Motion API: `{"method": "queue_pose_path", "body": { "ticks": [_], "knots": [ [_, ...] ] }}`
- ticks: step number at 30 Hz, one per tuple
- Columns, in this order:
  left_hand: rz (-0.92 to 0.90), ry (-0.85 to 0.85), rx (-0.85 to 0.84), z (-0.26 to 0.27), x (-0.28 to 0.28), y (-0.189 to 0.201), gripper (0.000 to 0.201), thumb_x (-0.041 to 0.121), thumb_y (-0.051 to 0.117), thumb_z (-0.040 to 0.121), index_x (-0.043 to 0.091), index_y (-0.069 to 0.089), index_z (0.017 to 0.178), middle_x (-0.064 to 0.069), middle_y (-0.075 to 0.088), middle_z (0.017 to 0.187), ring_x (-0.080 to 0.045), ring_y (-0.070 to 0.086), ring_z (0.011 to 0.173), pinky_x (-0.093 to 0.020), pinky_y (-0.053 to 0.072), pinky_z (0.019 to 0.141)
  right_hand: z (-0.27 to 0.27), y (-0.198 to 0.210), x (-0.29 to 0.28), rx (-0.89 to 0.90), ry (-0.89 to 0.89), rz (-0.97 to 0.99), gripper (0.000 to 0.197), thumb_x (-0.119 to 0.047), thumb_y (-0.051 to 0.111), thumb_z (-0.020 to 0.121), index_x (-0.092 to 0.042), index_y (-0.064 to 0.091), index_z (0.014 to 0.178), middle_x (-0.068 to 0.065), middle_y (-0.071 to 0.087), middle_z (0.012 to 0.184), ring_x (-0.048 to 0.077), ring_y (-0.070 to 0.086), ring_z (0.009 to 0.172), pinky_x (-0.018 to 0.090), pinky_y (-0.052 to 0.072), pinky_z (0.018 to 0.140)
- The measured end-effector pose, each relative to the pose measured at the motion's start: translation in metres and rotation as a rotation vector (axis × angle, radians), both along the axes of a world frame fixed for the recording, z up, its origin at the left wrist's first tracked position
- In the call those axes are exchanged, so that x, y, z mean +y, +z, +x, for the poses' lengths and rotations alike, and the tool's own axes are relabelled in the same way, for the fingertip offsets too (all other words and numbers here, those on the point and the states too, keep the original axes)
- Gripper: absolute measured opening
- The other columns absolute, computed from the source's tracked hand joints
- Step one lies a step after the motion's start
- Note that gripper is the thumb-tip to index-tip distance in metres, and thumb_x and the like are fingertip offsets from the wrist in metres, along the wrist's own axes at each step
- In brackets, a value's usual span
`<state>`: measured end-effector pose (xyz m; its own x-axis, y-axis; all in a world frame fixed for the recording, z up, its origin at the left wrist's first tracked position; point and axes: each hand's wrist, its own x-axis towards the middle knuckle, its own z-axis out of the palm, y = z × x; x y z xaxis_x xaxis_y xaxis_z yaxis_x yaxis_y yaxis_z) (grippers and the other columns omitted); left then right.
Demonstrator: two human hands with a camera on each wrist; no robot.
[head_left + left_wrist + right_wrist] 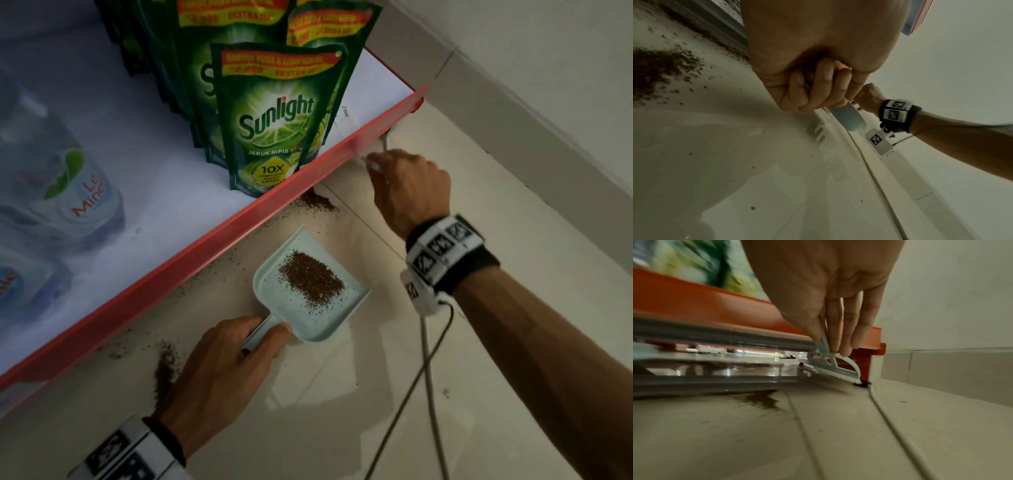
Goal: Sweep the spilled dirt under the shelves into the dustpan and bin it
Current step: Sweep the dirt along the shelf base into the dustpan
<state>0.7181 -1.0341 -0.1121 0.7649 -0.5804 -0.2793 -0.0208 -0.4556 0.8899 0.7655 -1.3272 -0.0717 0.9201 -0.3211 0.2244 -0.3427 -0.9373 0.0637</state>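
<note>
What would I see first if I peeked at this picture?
First, the pale blue dustpan on the floor with a brown heap of dirt in it, its handle gripped by the left hand. Then the green Sunlight pouch on the red-edged shelf, and the right hand holding a small brush beneath it.

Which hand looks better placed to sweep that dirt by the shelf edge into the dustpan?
The right hand, probably. It holds the brush, whose bristles sit on the floor under the shelf, next to the dirt. The left hand grips the dustpan handle, so it can only catch.
</note>
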Motion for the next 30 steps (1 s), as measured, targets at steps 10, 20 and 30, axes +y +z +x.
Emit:
{"method": "queue_pose_path", "body": {
  "ticks": [10, 20, 30],
  "knots": [
    [-0.016, 0.012, 0.012, 0.001, 0.001, -0.006, 0.042, 0.049, 0.056, 0.089, 0.013, 0.051, 0.068, 0.007, 0.035, 0.043, -0.005, 0.033, 0.040, -0.016, 0.026, 0.042, 0.021, -0.026, -0.030, 0.150, 0.116, 0.166, 0.032, -0.025, 0.044, 0.102, -0.026, 0.065, 0.126, 0.002, 0.067, 0.127, 0.032, 0.068, 0.101, 0.041, 0.057, 0.084],
    [-0.016, -0.020, 0.013, -0.003, 0.001, -0.002, 0.044, 0.049, 0.056, 0.089, 0.011, 0.049, 0.069, 0.006, 0.034, 0.046, -0.007, 0.031, 0.043, -0.024, 0.027, 0.045, 0.002, 0.001, -0.034, 0.075, 0.106, 0.021, 0.032, -0.032, 0.041, 0.102, -0.027, 0.066, 0.122, -0.002, 0.068, 0.123, 0.031, 0.066, 0.098, 0.036, 0.053, 0.068],
    [-0.016, -0.028, 0.024, -0.006, 0.007, -0.001, 0.052, 0.057, 0.051, 0.080, 0.007, 0.047, 0.070, 0.005, 0.034, 0.047, -0.007, 0.030, 0.043, -0.022, 0.027, 0.044, -0.047, 0.009, 0.047, 0.197, 0.265, 0.129, 0.041, -0.040, 0.030, 0.104, -0.020, 0.066, 0.106, -0.002, 0.064, 0.093, 0.019, 0.061, 0.072, 0.027, 0.048, 0.055]
  ]
}}
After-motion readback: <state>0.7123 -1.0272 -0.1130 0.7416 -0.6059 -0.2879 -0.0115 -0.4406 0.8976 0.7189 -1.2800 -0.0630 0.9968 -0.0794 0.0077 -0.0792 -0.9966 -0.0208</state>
